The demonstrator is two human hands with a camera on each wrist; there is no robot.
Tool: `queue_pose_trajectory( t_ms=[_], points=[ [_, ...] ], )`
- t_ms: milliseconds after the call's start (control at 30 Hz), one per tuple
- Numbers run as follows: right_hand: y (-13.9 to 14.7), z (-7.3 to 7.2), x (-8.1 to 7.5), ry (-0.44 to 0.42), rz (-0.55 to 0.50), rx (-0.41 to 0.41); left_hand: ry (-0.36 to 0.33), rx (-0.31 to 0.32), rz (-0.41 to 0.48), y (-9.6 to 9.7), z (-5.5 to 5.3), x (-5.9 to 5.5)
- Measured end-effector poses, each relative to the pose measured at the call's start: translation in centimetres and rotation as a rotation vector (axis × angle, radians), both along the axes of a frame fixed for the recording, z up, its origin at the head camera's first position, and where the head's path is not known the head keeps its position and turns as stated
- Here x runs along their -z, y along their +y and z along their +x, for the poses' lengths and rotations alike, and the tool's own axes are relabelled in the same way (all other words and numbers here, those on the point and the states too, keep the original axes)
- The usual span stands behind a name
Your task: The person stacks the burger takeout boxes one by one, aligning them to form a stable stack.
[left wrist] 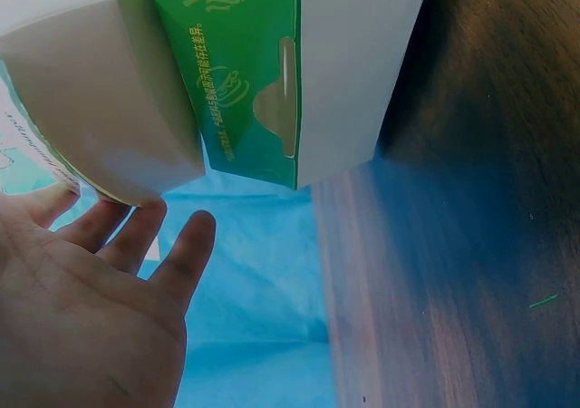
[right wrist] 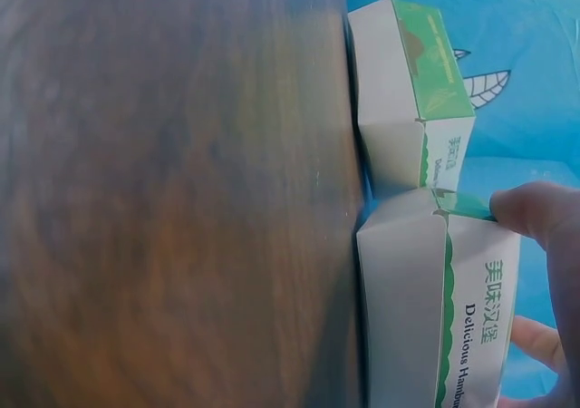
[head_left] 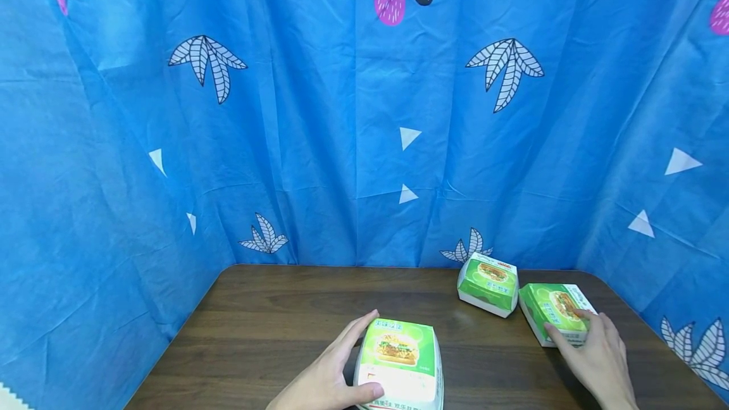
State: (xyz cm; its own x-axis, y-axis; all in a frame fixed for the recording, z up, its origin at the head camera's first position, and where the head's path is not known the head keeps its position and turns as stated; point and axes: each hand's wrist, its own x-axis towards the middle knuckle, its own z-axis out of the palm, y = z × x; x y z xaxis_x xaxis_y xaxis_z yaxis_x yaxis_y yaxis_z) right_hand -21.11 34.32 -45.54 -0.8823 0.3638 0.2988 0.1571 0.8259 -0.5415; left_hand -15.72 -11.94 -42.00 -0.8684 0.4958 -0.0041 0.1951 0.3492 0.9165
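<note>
My left hand [head_left: 327, 372] holds a green-and-white hamburger box [head_left: 398, 350] near the front of the table, thumb on the near side and fingers on the far side. From the left wrist view, this white-walled upper box [left wrist: 100, 91] sits on a second hamburger box [left wrist: 236, 82] that stands on the table. Towards the right, my right hand [head_left: 600, 350] grips another hamburger box [head_left: 549, 309] by its top edges; its white side with green lettering [right wrist: 480, 326] faces the right wrist camera. Just behind that one is one more hamburger box [head_left: 490, 280], its lid up.
The dark wooden table [head_left: 273, 315] ends at a blue patterned curtain [head_left: 319, 163], which hangs behind it and along both sides. The two boxes at the right stand close together near the back right corner.
</note>
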Motion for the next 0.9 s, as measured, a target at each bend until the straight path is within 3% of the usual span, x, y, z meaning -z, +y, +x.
queue_pose_trajectory(
  t_ms=[233,533,767,900],
  points=[
    [-0.23,0.0,-0.08,0.014,-0.013,0.023,0.033,-0.046,-0.06,0.22,-0.05,-0.27],
    [-0.33,-0.25,-0.53,-0.034,-0.017,0.058,0.028,-0.047,-0.064,0.17,0.06,-0.27],
    [-0.56,-0.15,-0.88,0.003,-0.015,0.058,0.016,-0.044,-0.059,0.12,0.03,-0.35],
    [-0.63,0.03,-0.94,0.054,-0.001,0.046,0.05,-0.037,-0.06,0.0,-0.01,-0.22]
  ],
)
